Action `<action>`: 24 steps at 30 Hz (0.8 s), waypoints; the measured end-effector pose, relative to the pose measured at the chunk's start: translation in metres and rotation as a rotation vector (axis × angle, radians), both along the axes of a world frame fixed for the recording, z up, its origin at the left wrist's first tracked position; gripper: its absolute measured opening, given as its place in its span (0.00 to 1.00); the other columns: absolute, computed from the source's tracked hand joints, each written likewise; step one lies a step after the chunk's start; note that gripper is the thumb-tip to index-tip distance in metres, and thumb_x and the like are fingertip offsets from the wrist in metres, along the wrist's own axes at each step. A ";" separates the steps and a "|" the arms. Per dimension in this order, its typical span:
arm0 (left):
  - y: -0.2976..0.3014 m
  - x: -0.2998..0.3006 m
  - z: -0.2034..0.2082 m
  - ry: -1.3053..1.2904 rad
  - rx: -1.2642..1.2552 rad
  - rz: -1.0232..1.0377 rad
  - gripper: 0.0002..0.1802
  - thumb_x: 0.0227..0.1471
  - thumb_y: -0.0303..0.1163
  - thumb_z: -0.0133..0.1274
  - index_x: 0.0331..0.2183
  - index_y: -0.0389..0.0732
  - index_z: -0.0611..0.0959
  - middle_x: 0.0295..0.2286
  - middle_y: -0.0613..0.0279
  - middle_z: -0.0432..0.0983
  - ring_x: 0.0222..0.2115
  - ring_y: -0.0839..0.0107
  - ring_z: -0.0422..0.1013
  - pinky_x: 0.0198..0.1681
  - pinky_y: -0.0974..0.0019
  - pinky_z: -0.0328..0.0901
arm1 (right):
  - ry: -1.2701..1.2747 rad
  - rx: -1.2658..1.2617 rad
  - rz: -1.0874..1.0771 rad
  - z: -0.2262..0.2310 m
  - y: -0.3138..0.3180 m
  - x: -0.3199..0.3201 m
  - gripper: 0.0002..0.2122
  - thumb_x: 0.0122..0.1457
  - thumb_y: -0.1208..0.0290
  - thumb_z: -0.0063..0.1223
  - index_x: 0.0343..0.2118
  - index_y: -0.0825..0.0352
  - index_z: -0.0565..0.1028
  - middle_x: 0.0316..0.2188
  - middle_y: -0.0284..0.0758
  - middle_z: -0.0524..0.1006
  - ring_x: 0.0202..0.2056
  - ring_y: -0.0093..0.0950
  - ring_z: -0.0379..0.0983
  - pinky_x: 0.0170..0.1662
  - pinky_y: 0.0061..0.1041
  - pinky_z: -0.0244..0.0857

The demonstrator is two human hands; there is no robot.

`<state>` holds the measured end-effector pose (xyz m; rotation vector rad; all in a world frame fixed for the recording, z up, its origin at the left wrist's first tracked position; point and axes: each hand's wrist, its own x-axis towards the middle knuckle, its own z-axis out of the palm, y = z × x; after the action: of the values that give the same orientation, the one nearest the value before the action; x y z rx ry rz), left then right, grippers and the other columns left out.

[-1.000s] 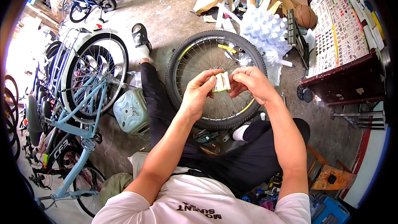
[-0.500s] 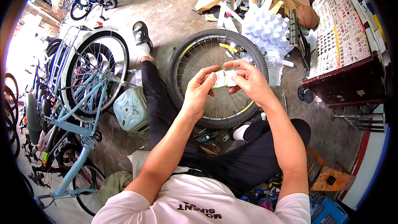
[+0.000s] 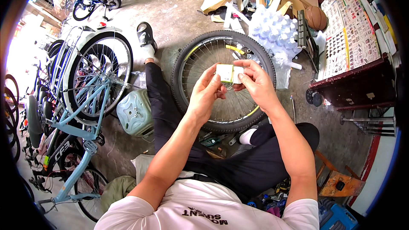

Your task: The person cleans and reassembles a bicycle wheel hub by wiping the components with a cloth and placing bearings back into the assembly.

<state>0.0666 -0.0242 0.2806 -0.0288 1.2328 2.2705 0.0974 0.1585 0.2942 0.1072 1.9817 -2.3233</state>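
**Both hands now on the packet, white face up**

Far left: light-blue bike (image 3: pixel 76 133), then blue-grey plastic stool (image 3: pixel 133 113) on the floor. Left hand (image 3: pixel 206 93): grip closed to a pinch, packet's left end between thumb and fingers. White-and-green packet (image 3: pixel 224 72): between the hands, over the bicycle wheel (image 3: pixel 221 34); more tilted half a second ago, now flatter. Right hand (image 3: pixel 258 84): grip pinched on the white right end; a second ago only the left clearly had it. Upshot: packet steadied from both ends, neither hand free. Can't tell: whether that end is flap or separate piece; contents. Packet's underside and wheel hub hidden.
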 end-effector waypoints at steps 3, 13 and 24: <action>0.004 0.001 -0.002 0.019 -0.043 0.063 0.22 0.64 0.33 0.51 0.57 0.37 0.71 0.40 0.66 0.74 0.31 0.79 0.69 0.34 0.72 0.67 | -0.021 -0.038 -0.088 -0.004 -0.007 -0.001 0.13 0.65 0.78 0.45 0.52 0.70 0.68 0.37 0.38 0.80 0.34 0.22 0.77 0.37 0.22 0.73; -0.004 -0.001 -0.004 -0.114 -0.110 0.136 0.18 0.63 0.32 0.50 0.53 0.39 0.76 0.38 0.64 0.79 0.34 0.76 0.75 0.34 0.69 0.70 | -0.002 0.363 0.008 -0.017 -0.002 0.005 0.08 0.63 0.69 0.54 0.37 0.70 0.74 0.29 0.33 0.79 0.30 0.19 0.75 0.34 0.23 0.72; -0.014 -0.015 -0.015 0.247 -0.332 0.018 0.11 0.64 0.33 0.51 0.44 0.35 0.79 0.36 0.65 0.77 0.37 0.81 0.71 0.41 0.74 0.66 | -0.308 -0.083 0.148 0.004 -0.002 0.002 0.13 0.63 0.62 0.55 0.40 0.70 0.76 0.31 0.36 0.80 0.26 0.21 0.76 0.32 0.22 0.72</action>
<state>0.0518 -0.0382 0.2653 0.1209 1.7349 2.1057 0.0992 0.1567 0.2985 0.2843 1.6852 -2.1429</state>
